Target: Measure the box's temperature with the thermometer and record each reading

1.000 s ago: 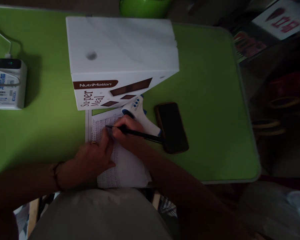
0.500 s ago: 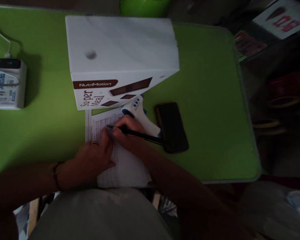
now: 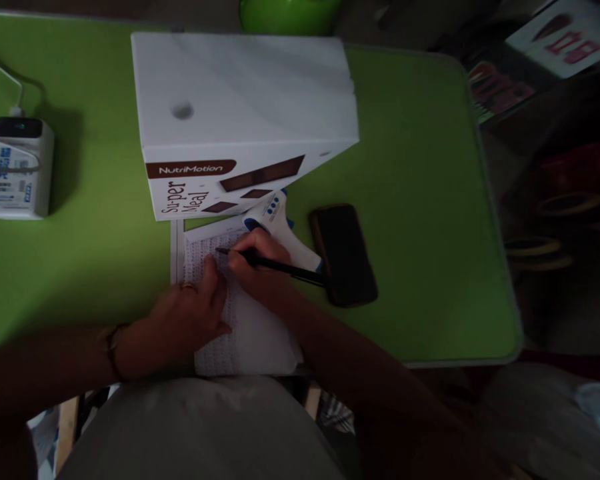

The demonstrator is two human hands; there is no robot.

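Observation:
A sheet of paper (image 3: 265,340) covered partly in small dark rows of writing lies on the green table in front of me. My right hand (image 3: 260,263) is closed around a black pen (image 3: 285,268), whose tip points left onto the written rows. Flat on the paper's left part rests my left hand (image 3: 187,320), fingers stretched out, with a fingertip close to the pen tip. Just beyond my right hand lies a white and blue infrared thermometer (image 3: 285,230), partly covered by that hand. A dark phone (image 3: 347,257) is right of it.
A large white box (image 3: 245,93) labelled NutriMotion stands behind the paper. On the far left of the green table (image 3: 420,200) sits a white power bank (image 3: 20,173) with cables. Tape rolls (image 3: 535,247) lie beyond the table's right edge.
My right hand and the pen have shifted very slightly to the right and up along the rows. The left hand has stayed in place.

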